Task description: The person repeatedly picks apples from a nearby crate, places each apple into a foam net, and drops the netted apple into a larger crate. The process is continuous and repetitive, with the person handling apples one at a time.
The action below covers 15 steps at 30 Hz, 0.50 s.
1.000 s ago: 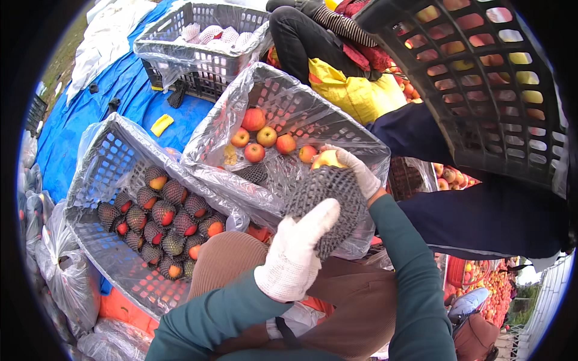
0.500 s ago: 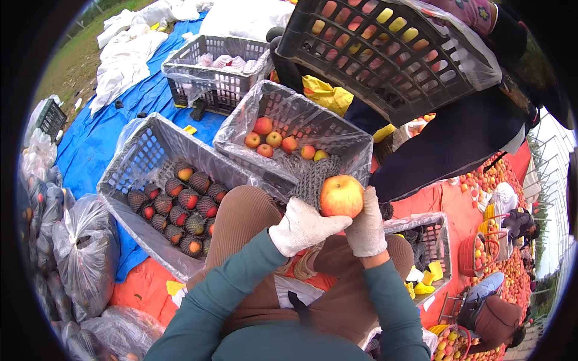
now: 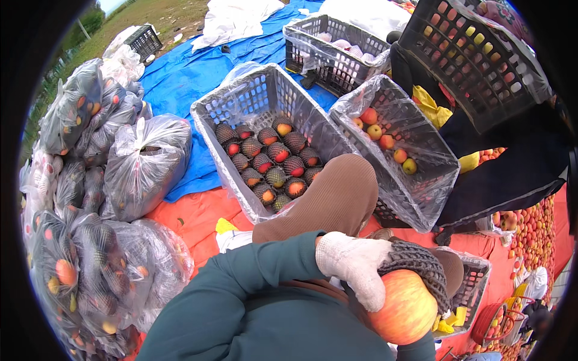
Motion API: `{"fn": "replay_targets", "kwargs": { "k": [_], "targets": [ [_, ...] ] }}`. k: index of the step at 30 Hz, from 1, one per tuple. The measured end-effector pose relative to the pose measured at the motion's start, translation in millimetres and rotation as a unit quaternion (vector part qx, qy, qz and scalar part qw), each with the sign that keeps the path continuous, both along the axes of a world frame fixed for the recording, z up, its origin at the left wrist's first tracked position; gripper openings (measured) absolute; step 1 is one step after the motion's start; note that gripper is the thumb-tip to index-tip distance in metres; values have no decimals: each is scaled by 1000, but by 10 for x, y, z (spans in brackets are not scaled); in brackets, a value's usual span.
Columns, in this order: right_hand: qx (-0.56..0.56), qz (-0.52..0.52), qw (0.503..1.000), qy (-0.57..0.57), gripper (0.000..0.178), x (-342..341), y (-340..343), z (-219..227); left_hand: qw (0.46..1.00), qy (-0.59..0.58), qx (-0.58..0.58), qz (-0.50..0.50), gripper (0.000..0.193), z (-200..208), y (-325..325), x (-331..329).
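My left hand (image 3: 355, 265), in a white glove, closes around a yellow-red apple (image 3: 404, 307) near my lap, its thumb pressed on the fruit. A dark grey foam net sleeve (image 3: 421, 265) covers the apple's upper, far side, next to my left fingers. Of my right arm only the teal sleeve shows below the apple; the right hand is hidden behind the fruit. Beyond my knee, a plastic-lined crate (image 3: 241, 186) holds rows of apples in dark nets (image 3: 279, 152). To its right, another lined crate (image 3: 442, 198) contains several bare apples (image 3: 386, 142).
Knotted clear bags (image 3: 147, 168) of netted apples are piled at the left. A crate of white-netted fruit (image 3: 337, 75) stands at the back. Another person supports a tilted crate (image 3: 475, 66) at upper right. Beside my right knee lies a crate with yellow pieces (image 3: 472, 289).
The apple and net have come closer to my body. The right hand, visible before, is now hidden behind the apple. The view has swung left, showing more of the bags.
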State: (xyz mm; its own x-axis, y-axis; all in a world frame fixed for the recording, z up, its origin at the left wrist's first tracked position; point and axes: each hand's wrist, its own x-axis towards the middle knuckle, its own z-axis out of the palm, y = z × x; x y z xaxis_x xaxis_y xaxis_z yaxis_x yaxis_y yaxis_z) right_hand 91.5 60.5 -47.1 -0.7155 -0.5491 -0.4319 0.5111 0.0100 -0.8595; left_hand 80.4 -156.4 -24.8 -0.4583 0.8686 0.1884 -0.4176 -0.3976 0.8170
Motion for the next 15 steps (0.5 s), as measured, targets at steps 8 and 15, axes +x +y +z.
{"fn": "replay_targets", "kwargs": {
  "k": [8, 15],
  "targets": [
    [-74, -273, 911, 300, 16, -384, -68, 426, 959, -107, -49, 257, 79, 111, -231, -152],
    [212, 118, 710, 662, 14, -658, -725, 624, 747, 130, -196, 622, 66, -70, -244, -629]
  ]
}}
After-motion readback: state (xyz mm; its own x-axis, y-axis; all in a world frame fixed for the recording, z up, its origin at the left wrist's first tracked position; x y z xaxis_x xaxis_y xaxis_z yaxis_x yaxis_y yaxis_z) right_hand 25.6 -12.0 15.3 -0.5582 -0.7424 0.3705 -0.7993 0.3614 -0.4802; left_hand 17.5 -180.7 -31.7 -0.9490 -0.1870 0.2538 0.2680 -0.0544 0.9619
